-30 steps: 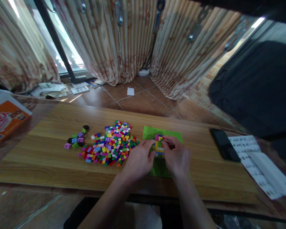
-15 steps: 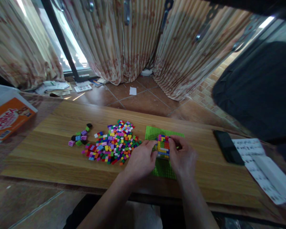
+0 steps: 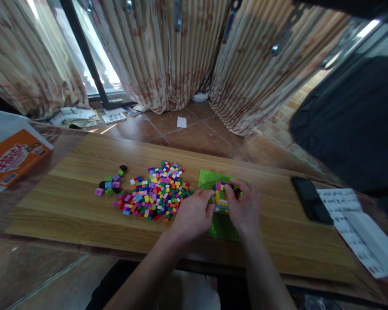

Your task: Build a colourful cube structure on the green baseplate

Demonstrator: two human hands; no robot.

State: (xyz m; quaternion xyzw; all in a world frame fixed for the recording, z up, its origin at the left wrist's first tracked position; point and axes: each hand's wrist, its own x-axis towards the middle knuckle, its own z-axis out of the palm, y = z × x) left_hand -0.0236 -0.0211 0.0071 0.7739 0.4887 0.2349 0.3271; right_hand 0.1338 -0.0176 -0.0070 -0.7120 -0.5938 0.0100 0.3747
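A small multicoloured brick structure (image 3: 221, 197) stands on a green studded baseplate (image 3: 206, 178) on the wooden table (image 3: 84, 215). My left hand (image 3: 192, 214) is curled against the structure's left side. My right hand (image 3: 244, 210) pinches the structure's top right with its fingers closed. A loose pile of small coloured bricks (image 3: 157, 191) lies just left of my left hand. Several larger cube bricks (image 3: 110, 184) sit further left.
A black phone (image 3: 311, 199) and a printed paper sheet (image 3: 358, 228) lie on the table at the right. An orange box (image 3: 13, 156) sits at far left. Curtains, scattered papers and a tiled floor lie beyond the table's far edge. A dark fabric mass fills the upper right.
Both hands stayed on the brick structure; the fingers of my right hand shifted over its top. The view moved slightly.
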